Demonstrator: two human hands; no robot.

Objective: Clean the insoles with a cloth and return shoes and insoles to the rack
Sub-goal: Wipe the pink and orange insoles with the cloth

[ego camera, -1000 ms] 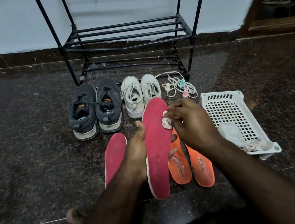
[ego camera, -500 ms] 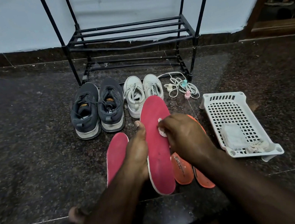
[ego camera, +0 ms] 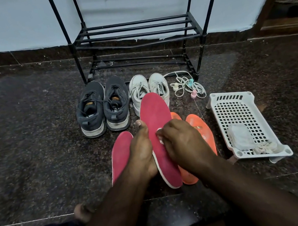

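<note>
My left hand [ego camera: 141,151] grips a red insole [ego camera: 155,115] by its left edge and holds it tilted above the floor. My right hand [ego camera: 183,142] presses a small white cloth [ego camera: 159,131] against the middle of that insole; the cloth is mostly hidden under my fingers. A second red insole [ego camera: 120,155] lies on the floor to the left. Two orange insoles [ego camera: 202,129] lie under and to the right of my right hand. A dark grey pair of shoes [ego camera: 103,106] and a white pair [ego camera: 146,87] stand before the black rack [ego camera: 134,30].
A white perforated basket [ego camera: 239,105] on the right holds a packet and a crumpled rag. A tangle of white cord with small pegs [ego camera: 187,86] lies by the rack's right leg. A doorway opens at the far right. My bare foot [ego camera: 83,212] rests lower left.
My right hand has slid the cloth down the red insole, from near its top toward its middle. My left hand keeps its grip.
</note>
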